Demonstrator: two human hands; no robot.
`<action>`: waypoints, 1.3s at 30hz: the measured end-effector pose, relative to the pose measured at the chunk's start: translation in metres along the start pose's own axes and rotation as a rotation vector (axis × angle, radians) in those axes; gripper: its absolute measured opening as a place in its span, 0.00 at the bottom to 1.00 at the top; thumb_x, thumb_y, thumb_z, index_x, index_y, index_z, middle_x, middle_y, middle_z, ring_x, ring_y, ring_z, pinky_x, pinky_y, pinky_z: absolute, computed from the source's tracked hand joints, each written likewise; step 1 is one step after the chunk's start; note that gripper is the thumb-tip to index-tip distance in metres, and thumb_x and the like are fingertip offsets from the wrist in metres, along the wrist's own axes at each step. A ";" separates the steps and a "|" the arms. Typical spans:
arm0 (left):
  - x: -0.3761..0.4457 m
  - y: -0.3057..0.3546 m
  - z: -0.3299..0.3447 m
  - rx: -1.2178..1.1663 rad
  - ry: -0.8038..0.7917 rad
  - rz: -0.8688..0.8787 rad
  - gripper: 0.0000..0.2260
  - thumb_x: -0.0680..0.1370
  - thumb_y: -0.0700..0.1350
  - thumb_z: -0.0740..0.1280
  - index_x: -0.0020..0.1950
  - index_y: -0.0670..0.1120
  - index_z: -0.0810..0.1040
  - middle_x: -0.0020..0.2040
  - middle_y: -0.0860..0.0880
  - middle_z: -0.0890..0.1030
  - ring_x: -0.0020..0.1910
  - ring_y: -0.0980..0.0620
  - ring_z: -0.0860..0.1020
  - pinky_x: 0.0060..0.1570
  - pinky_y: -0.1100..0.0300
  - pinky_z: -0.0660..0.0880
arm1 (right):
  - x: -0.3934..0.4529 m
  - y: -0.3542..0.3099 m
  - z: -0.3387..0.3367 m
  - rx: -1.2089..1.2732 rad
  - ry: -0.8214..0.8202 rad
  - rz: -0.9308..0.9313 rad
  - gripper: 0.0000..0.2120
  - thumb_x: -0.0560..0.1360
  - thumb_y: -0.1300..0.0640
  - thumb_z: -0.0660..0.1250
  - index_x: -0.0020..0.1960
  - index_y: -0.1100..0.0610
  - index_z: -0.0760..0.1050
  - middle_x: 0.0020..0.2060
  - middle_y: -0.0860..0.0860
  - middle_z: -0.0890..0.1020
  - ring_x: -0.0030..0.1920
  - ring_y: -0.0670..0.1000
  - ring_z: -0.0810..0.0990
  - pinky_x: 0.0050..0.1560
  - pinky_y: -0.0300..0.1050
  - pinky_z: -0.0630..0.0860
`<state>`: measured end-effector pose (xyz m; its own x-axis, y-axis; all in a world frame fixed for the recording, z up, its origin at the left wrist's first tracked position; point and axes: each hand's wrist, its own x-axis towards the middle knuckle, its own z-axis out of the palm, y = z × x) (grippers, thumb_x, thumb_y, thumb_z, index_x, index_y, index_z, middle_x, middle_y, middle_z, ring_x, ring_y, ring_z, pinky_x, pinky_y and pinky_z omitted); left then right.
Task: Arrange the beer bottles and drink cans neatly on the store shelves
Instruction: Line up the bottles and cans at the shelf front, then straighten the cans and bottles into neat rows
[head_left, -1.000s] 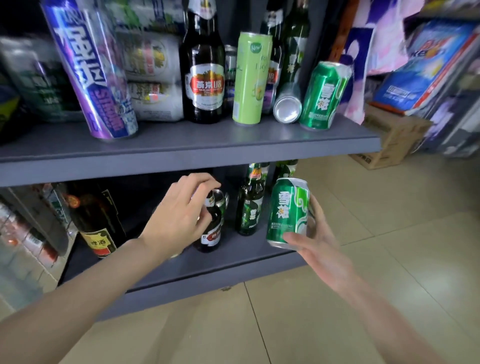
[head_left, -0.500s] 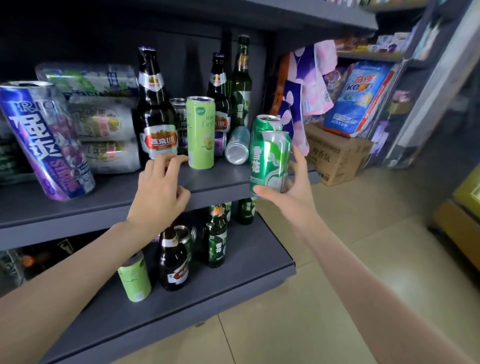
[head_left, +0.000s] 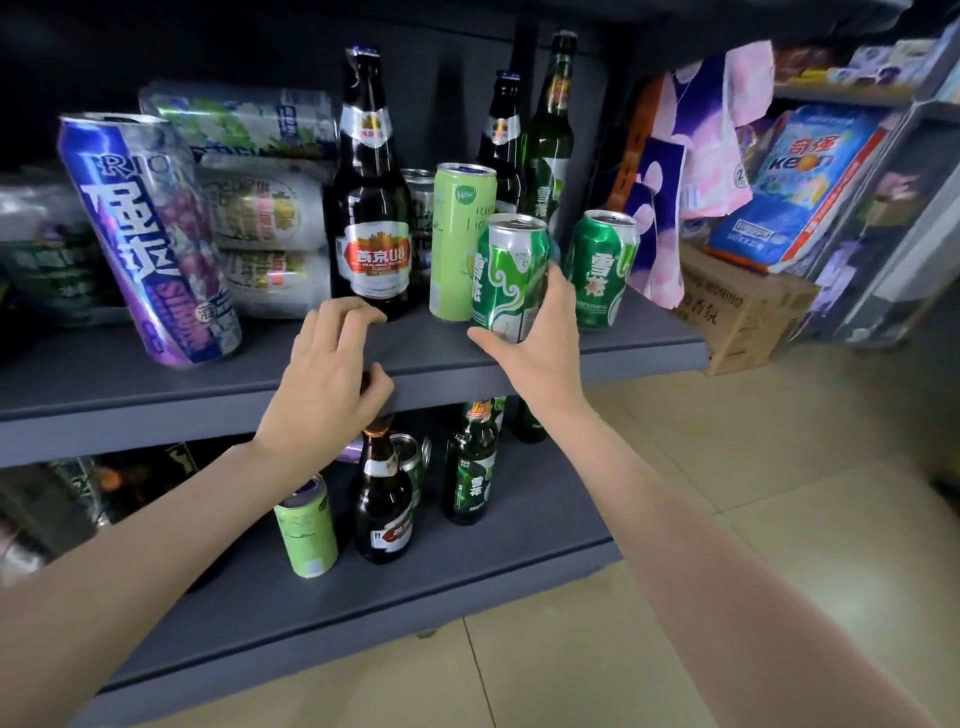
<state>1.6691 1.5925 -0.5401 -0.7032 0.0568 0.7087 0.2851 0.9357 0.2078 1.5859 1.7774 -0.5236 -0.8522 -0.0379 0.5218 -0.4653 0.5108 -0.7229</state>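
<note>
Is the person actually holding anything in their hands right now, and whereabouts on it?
The right hand holds a green can by its lower side, thumb under the base. The left hand holds nothing; its fingers hang loosely curled over the shelf edge.

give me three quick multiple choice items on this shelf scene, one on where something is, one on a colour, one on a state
1. Where does the purple can stand?
A. upper shelf, far left
B. lower shelf
C. on the floor

2. What colour is the can in the right hand?
A. red
B. green and silver
C. blue

3. What is the left hand doing?
A. gripping a bottle
B. holding a can
C. holding nothing, at the upper shelf's edge

Key: 1 A, it leans at the left end of the upper shelf. 2 B, the green can shows green swirls on silver. 3 C, its fingers curl loosely, empty.
</note>
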 end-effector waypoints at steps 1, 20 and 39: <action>-0.001 0.000 0.000 -0.009 0.002 0.004 0.17 0.71 0.33 0.65 0.59 0.38 0.70 0.57 0.39 0.70 0.54 0.45 0.68 0.51 0.50 0.71 | 0.002 -0.001 0.002 -0.074 0.006 0.001 0.47 0.67 0.50 0.76 0.75 0.60 0.52 0.70 0.54 0.63 0.69 0.56 0.61 0.68 0.50 0.60; -0.106 -0.059 0.026 0.261 -0.345 -0.059 0.22 0.67 0.50 0.58 0.60 0.45 0.69 0.51 0.44 0.76 0.45 0.41 0.76 0.47 0.48 0.73 | -0.108 0.065 0.064 0.020 -0.441 0.020 0.22 0.73 0.57 0.70 0.65 0.59 0.69 0.60 0.54 0.73 0.61 0.51 0.72 0.63 0.45 0.69; -0.092 -0.053 0.100 0.162 -0.606 -0.433 0.38 0.73 0.61 0.65 0.74 0.45 0.51 0.63 0.45 0.75 0.65 0.49 0.71 0.73 0.51 0.39 | -0.101 0.103 0.133 -0.188 -0.810 0.151 0.33 0.75 0.70 0.59 0.76 0.55 0.51 0.76 0.57 0.51 0.76 0.56 0.52 0.72 0.44 0.53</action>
<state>1.6538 1.5723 -0.6839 -0.9784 -0.1892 0.0827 -0.1637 0.9549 0.2479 1.5924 1.7192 -0.7109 -0.8436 -0.5252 -0.1122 -0.3464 0.6918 -0.6336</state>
